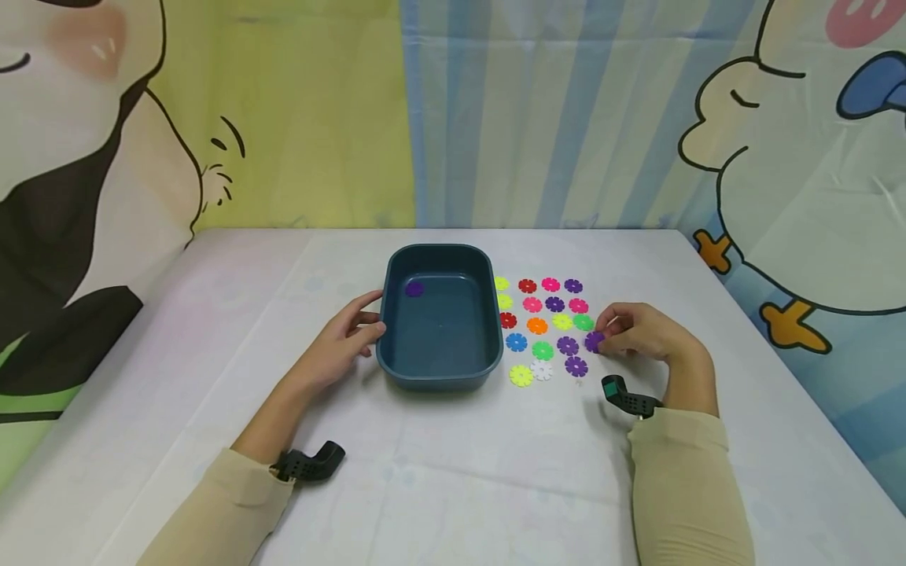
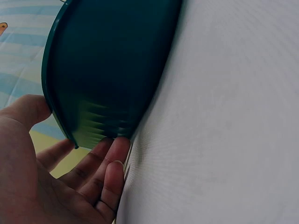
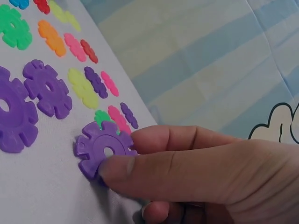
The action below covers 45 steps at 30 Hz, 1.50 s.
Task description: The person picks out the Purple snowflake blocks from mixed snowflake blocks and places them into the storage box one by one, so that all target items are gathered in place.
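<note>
My right hand (image 1: 647, 334) pinches a purple snowflake disc (image 3: 103, 147) between thumb and fingers, tilted close over the white cloth at the right side of the spread discs. In the right wrist view the thumb covers its lower edge. My left hand (image 1: 336, 342) rests against the left side of a dark teal plastic bin (image 1: 440, 379), thumb at the rim and fingertips along the outer wall, as the left wrist view shows. One purple disc (image 1: 414, 288) lies inside the bin near its far left corner.
Several coloured discs lie in loose rows right of the bin, among them an orange disc (image 1: 536, 325), a blue disc (image 1: 516, 342) and a white disc (image 1: 541, 370). A white cloth (image 1: 453, 487) covers the table; a printed curtain (image 1: 538, 118) hangs behind.
</note>
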Motion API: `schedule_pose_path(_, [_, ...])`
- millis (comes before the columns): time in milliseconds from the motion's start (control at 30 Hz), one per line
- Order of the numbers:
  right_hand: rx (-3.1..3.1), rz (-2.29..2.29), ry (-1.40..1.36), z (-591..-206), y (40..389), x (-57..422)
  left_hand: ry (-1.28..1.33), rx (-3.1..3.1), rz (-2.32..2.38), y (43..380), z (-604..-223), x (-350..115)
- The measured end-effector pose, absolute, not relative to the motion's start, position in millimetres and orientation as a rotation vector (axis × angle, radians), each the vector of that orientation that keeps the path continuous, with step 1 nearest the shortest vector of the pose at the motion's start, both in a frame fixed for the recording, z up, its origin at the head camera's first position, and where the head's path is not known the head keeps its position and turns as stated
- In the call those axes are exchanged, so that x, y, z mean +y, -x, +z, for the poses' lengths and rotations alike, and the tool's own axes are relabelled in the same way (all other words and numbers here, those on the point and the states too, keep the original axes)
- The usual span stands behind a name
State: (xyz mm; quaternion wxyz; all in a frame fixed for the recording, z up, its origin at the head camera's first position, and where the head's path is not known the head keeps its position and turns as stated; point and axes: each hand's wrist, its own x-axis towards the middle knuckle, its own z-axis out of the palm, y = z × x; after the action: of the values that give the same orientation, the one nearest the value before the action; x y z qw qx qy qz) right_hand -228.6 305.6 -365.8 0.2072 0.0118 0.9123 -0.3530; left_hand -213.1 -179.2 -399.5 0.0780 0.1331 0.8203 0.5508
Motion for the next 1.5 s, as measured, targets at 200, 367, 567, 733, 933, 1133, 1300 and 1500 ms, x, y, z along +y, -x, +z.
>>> schedule_pose_path(200, [2.534,-1.019,-0.051,-368,228,311,-0.393,2.456,1.652,213,-400,-180])
schedule_pose_path(367, [2.559,-1.08,-0.07,-368,227,311,-0.398,2.449,1.659,212,-399,-180])
schedule_pose_path(567, [2.585,-1.273,-0.119,-369,226,309,-0.402,2.445,1.662,213,-400,-180])
schedule_pose_path(733, [2.572,-1.575,-0.175,-371,230,304,-0.42,2.442,1.674,212,-400,-181])
schedule_pose_path(933, [2.506,-1.799,-0.246,-367,229,299,-0.424,2.442,1.671,212,-401,-181])
schedule_pose_path(1133, [2.411,-2.039,-0.261,-364,229,292,-0.41,2.447,1.668,212,-402,-180])
schedule_pose_path(1300, [2.426,-2.091,-0.381,-363,232,284,-0.417,2.435,1.679,211,-401,-180])
schedule_pose_path(1500, [2.274,-2.153,-0.656,-359,237,278,-0.43,2.431,1.686,211,-400,-180])
